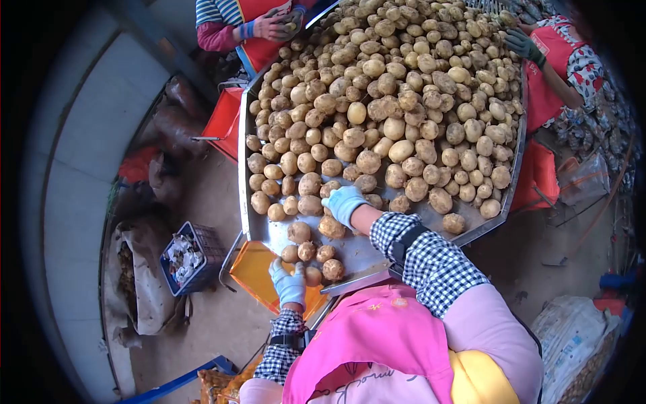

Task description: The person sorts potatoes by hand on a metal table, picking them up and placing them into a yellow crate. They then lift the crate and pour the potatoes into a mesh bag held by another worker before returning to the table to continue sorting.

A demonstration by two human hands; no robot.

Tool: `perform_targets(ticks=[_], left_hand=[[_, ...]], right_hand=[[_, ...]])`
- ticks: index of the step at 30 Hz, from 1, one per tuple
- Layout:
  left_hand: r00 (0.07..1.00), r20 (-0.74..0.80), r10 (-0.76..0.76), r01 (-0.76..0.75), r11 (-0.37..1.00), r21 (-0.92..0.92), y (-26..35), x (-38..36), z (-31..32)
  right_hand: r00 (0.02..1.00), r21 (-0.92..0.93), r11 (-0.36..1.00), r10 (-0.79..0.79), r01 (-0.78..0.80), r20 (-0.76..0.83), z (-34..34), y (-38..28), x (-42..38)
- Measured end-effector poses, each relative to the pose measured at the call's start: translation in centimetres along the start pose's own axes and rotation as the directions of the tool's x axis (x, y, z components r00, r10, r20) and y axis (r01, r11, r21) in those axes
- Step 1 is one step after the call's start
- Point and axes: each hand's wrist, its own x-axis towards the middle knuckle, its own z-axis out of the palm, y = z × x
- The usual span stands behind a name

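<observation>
Both my hands wear light blue gloves. My left hand (pixel 289 283) is at the near left edge of the metal sorting table (pixel 279 232), fingers apart, beside a potato (pixel 313 276) that it may be touching. Close by lie several loose potatoes, among them a rough brown potato (pixel 333 270). My right hand (pixel 344 204) reaches over the front of the potato heap (pixel 377 108), its fingers stretched out to the left among the potatoes. Another potato (pixel 331 227) lies just below it. The undersides of its fingers are hidden.
An orange-yellow bag (pixel 259 273) hangs at the table's near left corner. A blue crate (pixel 195 259) stands on the floor at left. Co-workers' gloved hands are at the far left (pixel 272 27) and far right (pixel 525 46). Red chutes (pixel 225 121) flank the table.
</observation>
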Motion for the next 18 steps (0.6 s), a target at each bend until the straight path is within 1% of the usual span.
perform_targets(ticks=[1, 2, 3, 4, 5, 7, 8, 9, 10, 11, 12, 13, 14, 15, 16, 17, 18], left_hand=[[1.0, -0.002, -0.008, 0.008, 1.0, 0.004, 0.7, 0.2, 0.0], [0.996, -0.045, 0.082, -0.08, 0.996, 0.045, 1.4, 0.3, -0.1], [0.98, -0.083, 0.18, -0.173, 0.981, 0.089, 2.3, 0.7, -0.4], [0.961, -0.114, 0.253, -0.243, 0.966, 0.094, 3.4, 0.9, -0.7], [0.957, -0.106, 0.271, -0.264, 0.961, 0.081, 3.7, 1.0, -0.9], [0.904, -0.048, 0.424, -0.421, 0.905, 0.058, 4.8, 1.7, 0.3], [0.906, 0.002, 0.424, -0.423, 0.904, 0.052, 5.7, 1.9, 0.8], [0.898, 0.056, 0.436, -0.438, 0.898, 0.049, 6.1, 2.2, 1.1], [0.904, 0.045, 0.424, -0.426, 0.904, 0.028, 6.0, 2.2, 1.9], [0.906, 0.047, 0.42, -0.423, 0.901, 0.098, 5.3, 2.6, 2.4], [0.903, 0.029, 0.429, -0.429, 0.891, 0.148, 4.6, 2.8, 2.9], [0.905, 0.002, 0.426, -0.417, 0.885, 0.207, 4.0, 3.2, 3.0], [0.89, 0.085, 0.447, -0.449, 0.834, 0.32, 4.3, 3.7, 2.4], [0.877, 0.164, 0.452, -0.475, 0.766, 0.434, 4.7, 4.1, 1.7], [0.833, 0.122, 0.541, -0.522, 0.693, 0.497, 5.1, 4.6, 1.6], [0.778, 0.078, 0.623, -0.549, 0.615, 0.566, 5.5, 5.0, 1.6], [0.745, 0.053, 0.665, -0.566, 0.587, 0.579, 6.3, 5.3, 1.5]], right_hand=[[0.981, -0.164, 0.985, -0.028, 0.06, 0.191, -0.2, -0.6, 0.9], [0.97, -0.196, 0.977, -0.03, 0.079, 0.239, -0.3, -1.0, 1.3], [0.97, -0.195, 0.977, -0.034, 0.083, 0.24, -0.4, -1.4, 1.4], [0.971, -0.194, 0.973, -0.083, 0.128, 0.226, -0.7, -1.5, 1.3], [0.972, -0.2, 0.968, -0.111, 0.154, 0.208, -1.0, -1.1, 1.0], [0.968, -0.172, 0.967, -0.153, 0.188, 0.2, -1.4, -0.6, 0.4], [0.976, -0.069, 0.985, -0.144, 0.156, 0.163, -2.5, 0.2, -1.1], [0.994, 0.127, 0.991, -0.062, 0.05, 0.09, -3.4, 1.2, -2.9], [0.995, 0.48, 0.877, 0.07, -0.025, -0.076, -2.2, 3.0, -5.1], [0.976, 0.732, 0.68, 0.188, -0.046, -0.113, -2.5, 4.7, -8.0], [0.915, 0.883, 0.469, 0.352, 0.009, -0.196, -3.1, 6.1, -11.8], [0.84, 0.916, 0.4, 0.507, -0.032, -0.192, -3.6, 8.9, -15.3], [0.642, 0.923, 0.381, 0.695, 0.054, -0.324, -1.6, 12.2, -17.9], [0.505, 0.959, 0.281, 0.832, -0.026, -0.23, -2.3, 16.6, -21.9], [0.343, 0.961, 0.063, 0.926, 0.269, -0.156, -3.4, 20.1, -25.2], [0.121, 0.921, 0.116, 0.978, 0.373, -0.172, -6.0, 23.5, -28.5], [-0.104, 0.958, 0.267, 0.961, 0.109, -0.256, -8.0, 26.8, -31.2]])
